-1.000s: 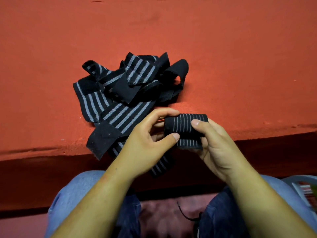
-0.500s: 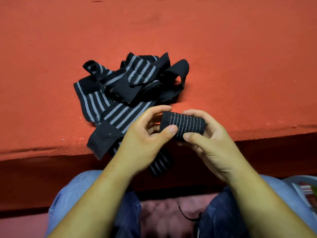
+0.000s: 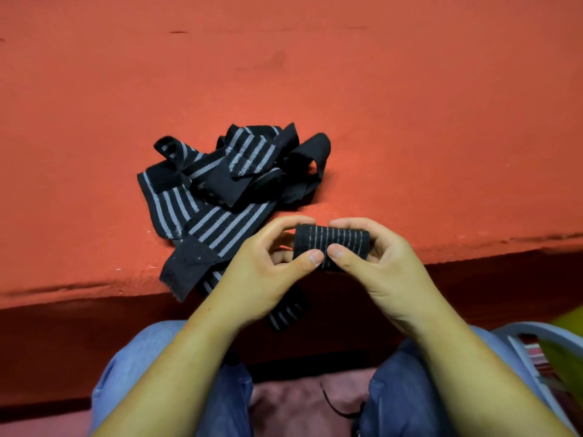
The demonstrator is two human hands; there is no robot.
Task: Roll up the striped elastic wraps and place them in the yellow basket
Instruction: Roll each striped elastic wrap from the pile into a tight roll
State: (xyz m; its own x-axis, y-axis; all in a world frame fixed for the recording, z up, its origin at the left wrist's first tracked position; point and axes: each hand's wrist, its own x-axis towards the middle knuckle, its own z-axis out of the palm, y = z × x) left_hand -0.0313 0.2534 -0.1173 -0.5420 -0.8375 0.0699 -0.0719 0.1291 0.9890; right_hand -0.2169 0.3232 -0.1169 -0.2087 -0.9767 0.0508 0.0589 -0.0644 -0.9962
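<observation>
Since 0.5 s ago the right hand (image 3: 388,272) has slid its thumb left along the near face of the black grey-striped elastic roll (image 3: 334,242), so both thumbs now sit side by side, nearly touching. The roll has barely shifted and is held just above the front edge of the orange-red felt-covered table (image 3: 410,121). Left hand (image 3: 262,272) grip: thumb in front, index curled over the top, pinching the roll's left end. Right grip: thumb in front, fingers curled round top & back of the right end. Loose striped tail (image 3: 285,313) hangs below the left hand, in front of the table's dark side; its link to the roll is hidden. Behind & left of the hands, a tangled pile of black grey-striped elastic wraps (image 3: 227,190) lies on the table, w/ one plain black end flap (image 3: 186,266) overhanging the edge. Blue jeans (image 3: 407,402) at bottom.
</observation>
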